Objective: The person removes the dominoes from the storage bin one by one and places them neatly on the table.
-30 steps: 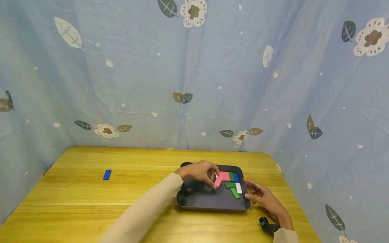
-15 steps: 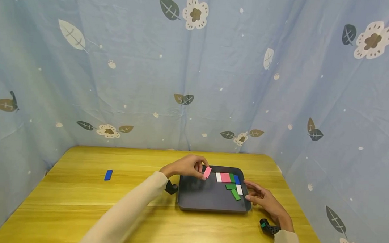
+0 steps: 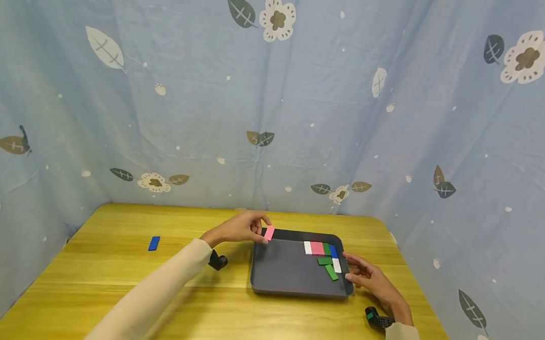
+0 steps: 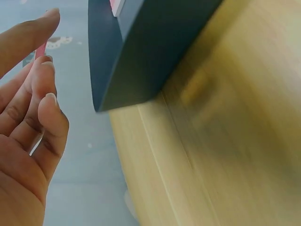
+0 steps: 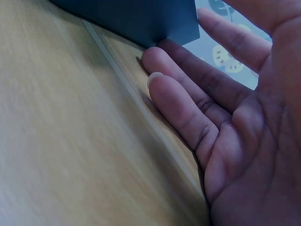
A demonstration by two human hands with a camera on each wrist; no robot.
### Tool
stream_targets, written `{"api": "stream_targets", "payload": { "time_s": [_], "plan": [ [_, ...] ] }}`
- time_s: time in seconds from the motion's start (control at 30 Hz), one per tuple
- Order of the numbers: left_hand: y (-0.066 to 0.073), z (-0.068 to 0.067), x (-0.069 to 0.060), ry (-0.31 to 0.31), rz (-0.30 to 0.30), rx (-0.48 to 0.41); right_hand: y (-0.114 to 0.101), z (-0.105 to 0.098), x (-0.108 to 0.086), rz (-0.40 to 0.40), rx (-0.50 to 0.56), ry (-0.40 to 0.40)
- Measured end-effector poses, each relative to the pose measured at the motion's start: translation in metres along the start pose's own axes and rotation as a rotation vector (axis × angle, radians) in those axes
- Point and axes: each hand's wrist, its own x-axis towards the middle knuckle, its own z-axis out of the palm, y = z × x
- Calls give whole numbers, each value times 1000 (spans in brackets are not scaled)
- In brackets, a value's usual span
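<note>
Toward nine o'clock, the left hand (image 3: 240,226) has carried its pinched pink tile (image 3: 270,233), now by the ten o'clock corner of the tray (image 3: 286,272); my left-wrist view mostly hides it. Relaxed, the right hand (image 3: 373,282) sits at three o'clock.

1. Small curtained-off tabletop workspace; whether it sits in a home, a lab or an office cannot be told.
2. Wood-grain table (image 3: 247,321), yellowish, with rounded far corners.
3. Light-blue fabric curtains (image 3: 202,111), softly creased, hang behind the table and along its left and right sides, screening off the room.
4. White flowers (image 3: 277,19) and leaves (image 3: 241,12), printed on the fabric behind the table, look household-like.
5. Black wrist-worn cameras (image 3: 218,260), over the table, suggest a recording set-up.
</note>
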Motion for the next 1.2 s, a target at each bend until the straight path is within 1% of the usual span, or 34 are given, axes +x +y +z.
{"api": "stream_targets", "payload": {
  "time_s": [0.17,0.57,0.7,0.83,0.97,1.2],
  "plan": [
    [-8,-8,-14,37,2,16,-1,0,0,0,4,5],
    [-34,-25,-55,113,-82,81,3,-1,1,-21,-16,5],
    [-43,-33,-68,140,-91,87,3,-1,2,-19,-13,6],
    [-49,-40,-82,167,-102,93,3,0,4,-12,-8,2],
    [-55,-45,-97,190,-127,107,3,0,4,-12,-7,1],
    [-64,-52,-116,206,-188,93,2,-2,3,-9,-4,-4]
  ]
}}
